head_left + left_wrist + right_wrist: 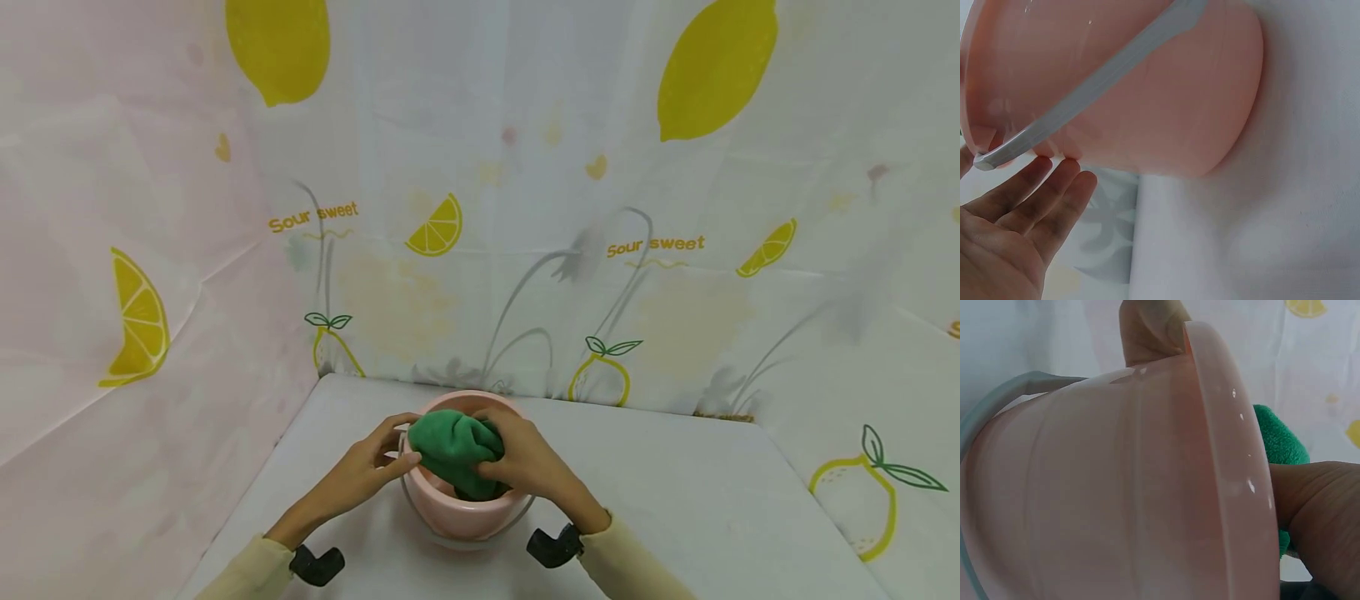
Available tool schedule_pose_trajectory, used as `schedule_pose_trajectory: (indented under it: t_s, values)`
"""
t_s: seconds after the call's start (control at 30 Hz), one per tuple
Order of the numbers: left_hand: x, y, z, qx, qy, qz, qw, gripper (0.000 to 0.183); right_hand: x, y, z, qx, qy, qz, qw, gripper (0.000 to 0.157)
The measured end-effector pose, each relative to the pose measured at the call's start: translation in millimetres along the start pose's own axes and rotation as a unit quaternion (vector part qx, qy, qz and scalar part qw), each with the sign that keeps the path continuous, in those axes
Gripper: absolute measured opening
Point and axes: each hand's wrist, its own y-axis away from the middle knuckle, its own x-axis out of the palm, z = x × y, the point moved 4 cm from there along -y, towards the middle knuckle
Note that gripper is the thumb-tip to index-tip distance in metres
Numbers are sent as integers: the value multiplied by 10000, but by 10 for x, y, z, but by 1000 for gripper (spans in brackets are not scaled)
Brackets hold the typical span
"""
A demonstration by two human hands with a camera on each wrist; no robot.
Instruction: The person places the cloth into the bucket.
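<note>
A green cloth is bunched up in the mouth of a pink bucket, part of it above the rim. My right hand grips the cloth from the right, thumb in front and fingers behind. In the right wrist view, the bucket wall hides most of the cloth. At the bucket's left side is my left hand, its thumb by the rim and the cloth. The left wrist view shows the fingers of that hand nearly straight, tips against the bucket's outer wall.
The bucket's grey handle hangs down round its front. White cloth covers the table. Behind it and along the sides hang sheets printed with lemons. A black strap mount sits on each wrist.
</note>
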Motion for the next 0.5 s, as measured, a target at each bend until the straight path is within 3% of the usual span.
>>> schedule_pose_trajectory:
  t_s: [0.27,0.5]
  values:
    - [4,0,7,44,-23,29,10000,53,34,-6,13,133,368,283,9988,60]
    - [-16,9,-13,-64,-252,-41,9997,54,-18,2,8,71,84,472,9988,58]
